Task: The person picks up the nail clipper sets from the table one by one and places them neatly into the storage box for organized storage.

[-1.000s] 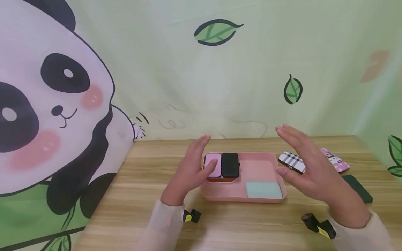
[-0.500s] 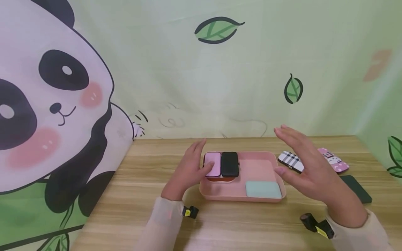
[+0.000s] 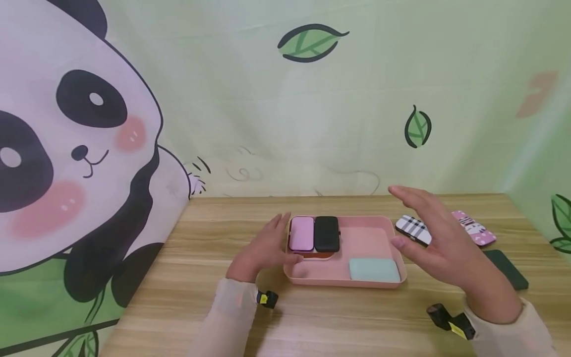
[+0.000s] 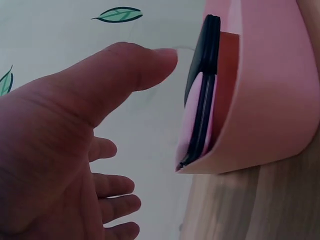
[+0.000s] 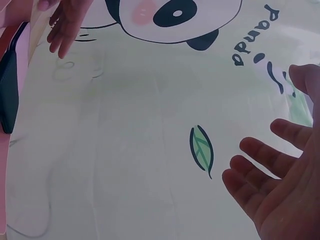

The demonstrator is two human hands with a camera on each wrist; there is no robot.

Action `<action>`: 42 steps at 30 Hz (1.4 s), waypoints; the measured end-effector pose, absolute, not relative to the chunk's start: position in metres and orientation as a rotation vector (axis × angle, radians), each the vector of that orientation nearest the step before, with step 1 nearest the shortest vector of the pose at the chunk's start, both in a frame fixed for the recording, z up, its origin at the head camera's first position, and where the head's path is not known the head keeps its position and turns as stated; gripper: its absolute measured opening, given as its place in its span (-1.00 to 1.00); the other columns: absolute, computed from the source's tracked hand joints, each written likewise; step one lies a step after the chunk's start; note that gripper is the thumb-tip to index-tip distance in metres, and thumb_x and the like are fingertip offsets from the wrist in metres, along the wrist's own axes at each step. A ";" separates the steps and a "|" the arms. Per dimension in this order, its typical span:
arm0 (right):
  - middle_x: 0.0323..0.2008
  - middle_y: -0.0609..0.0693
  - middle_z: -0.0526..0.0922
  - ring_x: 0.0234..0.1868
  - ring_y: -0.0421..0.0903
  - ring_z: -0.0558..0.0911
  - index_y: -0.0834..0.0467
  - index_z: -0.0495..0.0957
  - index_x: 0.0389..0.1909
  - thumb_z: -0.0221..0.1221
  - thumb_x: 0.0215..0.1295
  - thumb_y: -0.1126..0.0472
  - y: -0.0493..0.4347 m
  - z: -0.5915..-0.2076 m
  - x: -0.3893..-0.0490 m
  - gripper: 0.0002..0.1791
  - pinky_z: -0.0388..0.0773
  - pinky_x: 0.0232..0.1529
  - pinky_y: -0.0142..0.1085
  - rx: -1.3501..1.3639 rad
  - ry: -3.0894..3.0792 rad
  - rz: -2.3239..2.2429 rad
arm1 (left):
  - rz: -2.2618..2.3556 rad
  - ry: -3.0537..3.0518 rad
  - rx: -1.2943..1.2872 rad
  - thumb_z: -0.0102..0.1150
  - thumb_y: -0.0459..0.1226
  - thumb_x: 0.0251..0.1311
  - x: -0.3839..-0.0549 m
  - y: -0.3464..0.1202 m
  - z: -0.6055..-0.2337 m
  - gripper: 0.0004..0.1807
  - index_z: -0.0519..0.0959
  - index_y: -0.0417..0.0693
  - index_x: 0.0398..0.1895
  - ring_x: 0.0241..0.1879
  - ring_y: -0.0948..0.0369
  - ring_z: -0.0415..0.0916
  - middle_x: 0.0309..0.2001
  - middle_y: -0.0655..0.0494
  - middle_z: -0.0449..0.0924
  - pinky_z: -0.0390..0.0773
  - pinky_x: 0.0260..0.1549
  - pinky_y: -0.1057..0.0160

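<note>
At the left end of a pink tray, my left hand hovers with its fingers extended and holds nothing. A pink flat case and a black flat case lie side by side in the tray, on top of a reddish-brown item that is mostly hidden. In the left wrist view the thumb stands apart from the cases. A pale blue flat piece lies in the tray's front right. My right hand is raised beyond the tray's right end, fingers spread, holding nothing.
Right of the tray lie a black-and-white plaid case, a pink patterned case and a dark green flat case, partly behind my right hand. A printed panda curtain hangs behind the wooden table.
My left hand has lowered slightly and its thumb has moved off from over the pink case toward the tray's front left. The right hand has barely moved. The cases stay where they were.
</note>
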State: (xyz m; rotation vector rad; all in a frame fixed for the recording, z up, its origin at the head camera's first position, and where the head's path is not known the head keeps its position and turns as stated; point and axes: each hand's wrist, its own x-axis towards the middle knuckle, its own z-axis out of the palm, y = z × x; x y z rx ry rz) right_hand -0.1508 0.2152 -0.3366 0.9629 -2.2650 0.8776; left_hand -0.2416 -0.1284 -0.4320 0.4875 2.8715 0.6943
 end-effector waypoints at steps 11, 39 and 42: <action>0.36 0.07 0.42 0.33 -0.19 0.35 0.13 0.27 0.48 0.36 0.13 0.24 0.214 -0.337 -0.151 -0.15 0.16 0.32 -0.42 0.965 -2.252 0.842 | 0.734 2.786 0.457 0.47 -0.04 0.04 -0.247 -0.129 -0.449 0.22 -0.14 -0.12 0.62 0.54 -0.02 0.01 0.59 -0.09 -0.02 0.10 0.47 -0.02; 0.30 0.10 0.45 0.34 -0.18 0.33 0.18 0.26 0.48 0.33 0.19 0.26 0.210 -0.342 -0.154 -0.19 0.11 0.33 -0.55 1.024 -2.255 0.823 | 0.722 2.698 0.336 0.02 -0.17 0.33 -0.251 -0.117 -0.480 -0.01 -0.38 -0.04 0.62 0.23 0.13 0.30 0.59 0.05 0.03 0.33 0.28 0.11; 0.28 0.09 0.47 0.32 -0.17 0.34 0.18 0.25 0.48 0.32 0.18 0.28 0.210 -0.342 -0.155 -0.18 0.11 0.32 -0.55 1.022 -2.261 0.821 | 0.732 2.715 0.353 -0.01 -0.19 0.35 -0.252 -0.116 -0.482 -0.03 -0.39 -0.06 0.62 0.20 0.13 0.32 0.56 0.05 0.10 0.36 0.16 0.13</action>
